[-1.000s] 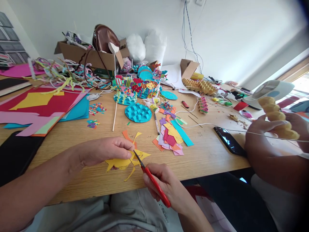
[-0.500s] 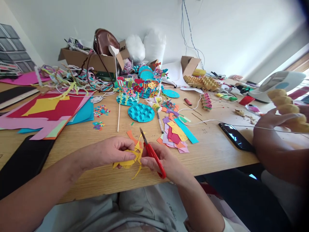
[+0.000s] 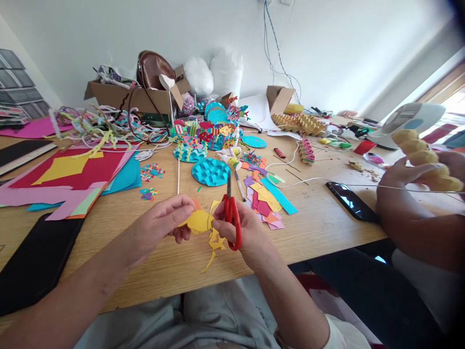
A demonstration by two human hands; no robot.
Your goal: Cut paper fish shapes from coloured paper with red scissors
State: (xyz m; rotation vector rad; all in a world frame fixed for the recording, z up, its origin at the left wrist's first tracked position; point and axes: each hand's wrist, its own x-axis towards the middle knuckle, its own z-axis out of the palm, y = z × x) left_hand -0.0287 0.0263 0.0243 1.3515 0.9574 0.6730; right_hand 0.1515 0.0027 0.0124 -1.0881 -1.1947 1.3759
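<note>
Between my two hands is a yellow paper fish shape (image 3: 198,221), with a dark line drawn near its right end. My left hand (image 3: 170,219) pinches its left end between thumb and fingers. The right hand (image 3: 241,228) holds red-handled scissors (image 3: 232,220), their blades pointing up and away from the paper. Thumb and fingertips of that hand also touch the right end of the fish. Below lie yellow paper scraps (image 3: 214,241) on the table. An orange scrap (image 3: 196,203) shows partly behind the fish.
Coloured paper pieces (image 3: 263,206) lie right of the scissors. A blue scalloped disc (image 3: 210,172) and a stick (image 3: 178,177) are beyond my hands. Paper sheets (image 3: 69,169) are stacked at left. A phone (image 3: 350,201) rests near another person's hand (image 3: 395,189), which holds a yellow lobed piece (image 3: 423,157).
The fish has turned to lie flatter toward me, and my right fingertips have come onto its right end. The scissors have swung more upright. Yellow scraps now lie apart below.
</note>
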